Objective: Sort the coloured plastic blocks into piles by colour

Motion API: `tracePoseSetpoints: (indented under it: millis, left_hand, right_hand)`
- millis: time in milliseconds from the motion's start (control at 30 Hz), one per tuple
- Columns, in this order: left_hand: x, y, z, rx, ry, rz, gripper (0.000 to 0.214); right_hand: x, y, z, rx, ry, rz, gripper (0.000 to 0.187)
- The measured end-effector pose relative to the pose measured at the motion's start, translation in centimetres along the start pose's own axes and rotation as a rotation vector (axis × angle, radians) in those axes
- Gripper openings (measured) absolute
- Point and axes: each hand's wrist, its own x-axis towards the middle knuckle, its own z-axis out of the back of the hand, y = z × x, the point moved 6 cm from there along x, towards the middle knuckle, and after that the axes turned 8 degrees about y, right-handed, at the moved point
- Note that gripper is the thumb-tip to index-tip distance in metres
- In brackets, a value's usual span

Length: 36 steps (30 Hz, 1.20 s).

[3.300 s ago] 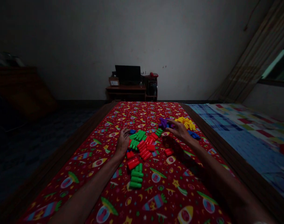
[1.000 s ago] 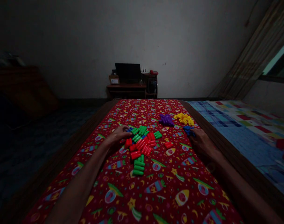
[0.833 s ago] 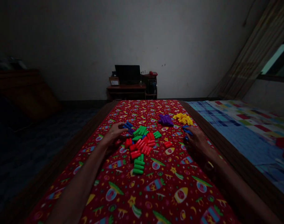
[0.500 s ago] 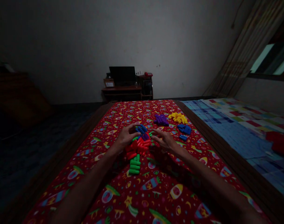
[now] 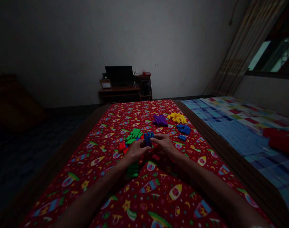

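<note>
**Cupping blue plastic pegs (image 5: 148, 138) between both hands**

The left hand (image 5: 136, 151) and right hand (image 5: 164, 144) are touching them, fingers together, grip unclear, mid rocket-print bedspread (image 5: 106, 136). Green pegs (image 5: 134, 135) and red pegs (image 5: 122, 146) are lying just left; purple pegs (image 5: 160, 120) and yellow pegs (image 5: 177, 118) are lying beyond.

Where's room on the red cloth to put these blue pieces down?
The red printed cloth is free left of the green pieces and red pieces, and below the loose blue pieces on the right. It's crowded between your left hand and right hand, around the blue pieces.
</note>
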Motion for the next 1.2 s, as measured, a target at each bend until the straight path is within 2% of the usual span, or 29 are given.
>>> tracePoseSetpoints:
  millis: [100, 167, 233, 300, 400, 467, 533, 600, 667, 767, 833, 900, 967, 1000, 1033, 1100, 1133, 1200]
  left_hand:
    - [-0.4, -0.9, 0.5, 0.124, 0.023, 0.008, 0.023]
    - [-0.7, -1.2, 0.7, 0.220, 0.038, 0.029, 0.024]
    - [-1.0, -1.3, 0.8, 0.286, 0.057, 0.063, 0.027]
    - [-1.1, -1.2, 0.9, 0.284, 0.068, 0.066, 0.027]
    - [-1.0, -1.2, 1.3, 0.209, 0.039, 0.003, 0.030]
    - [-0.9, -1.1, 1.6, 0.160, 0.019, -0.035, 0.036]
    - [-0.7, -0.9, 1.8, 0.150, 0.003, -0.050, 0.038]
    - [-0.6, -0.7, 2.0, 0.166, -0.022, -0.055, 0.038]
    - [-0.6, -0.8, 2.1, 0.181, -0.032, -0.063, 0.036]
    - [-0.7, -1.0, 2.0, 0.238, -0.026, -0.067, 0.035]
    - [-0.7, -1.3, 1.8, 0.302, -0.029, -0.080, 0.035]
    - [-0.9, -1.6, 1.5, 0.346, -0.019, -0.107, 0.034]
    - [-0.9, -1.6, 1.2, 0.371, -0.002, -0.122, 0.032]
    - [-0.9, -1.6, 1.3, 0.375, 0.001, -0.123, 0.032]
    - [-0.9, -1.6, 1.4, 0.371, -0.005, -0.124, 0.032]
    - [-0.8, -1.6, 2.3, 0.342, -0.056, -0.144, 0.031]
    - [-0.8, -1.7, 3.0, 0.326, -0.097, -0.161, 0.031]
    - [-0.7, -1.9, 4.4, 0.318, -0.185, -0.192, 0.031]
  right_hand:
    - [0.4, 0.7, 1.4, -0.090, -0.059, 0.043, 0.036]
    - [0.7, 1.4, 3.9, -0.172, -0.195, 0.067, 0.040]
    - [0.7, 2.2, 7.5, -0.301, -0.316, 0.048, 0.041]
    - [0.5, 2.7, 11.1, -0.519, -0.310, -0.047, 0.037]
    - [-0.8, 2.3, 15.9, -0.980, -0.199, -0.331, 0.030]
    - [-2.1, 2.0, 18.0, -1.208, -0.189, -0.498, 0.024]
    - [-3.0, 2.1, 18.8, -1.333, -0.211, -0.588, 0.022]
    - [-3.2, 2.7, 18.3, -1.396, -0.234, -0.604, 0.025]
    - [-2.8, 3.6, 16.9, -1.430, -0.276, -0.547, 0.027]
    - [-1.6, 4.7, 13.2, -1.366, -0.286, -0.329, 0.029]
    - [-0.7, 4.7, 9.1, -1.173, -0.130, -0.094, 0.030]
    - [0.0, 4.2, 4.5, -0.920, 0.121, 0.109, 0.029]
    - [0.5, 3.7, 1.0, -0.749, 0.312, 0.209, 0.028]
    - [0.9, 3.5, -0.1, -0.710, 0.369, 0.228, 0.028]
    - [1.5, 3.3, -0.5, -0.691, 0.390, 0.234, 0.028]
    - [3.2, 3.3, 0.4, -0.674, 0.343, 0.228, 0.027]
    - [4.3, 3.3, 1.7, -0.669, 0.280, 0.216, 0.027]
    - [6.5, 3.3, 5.3, -0.685, 0.072, 0.161, 0.027]
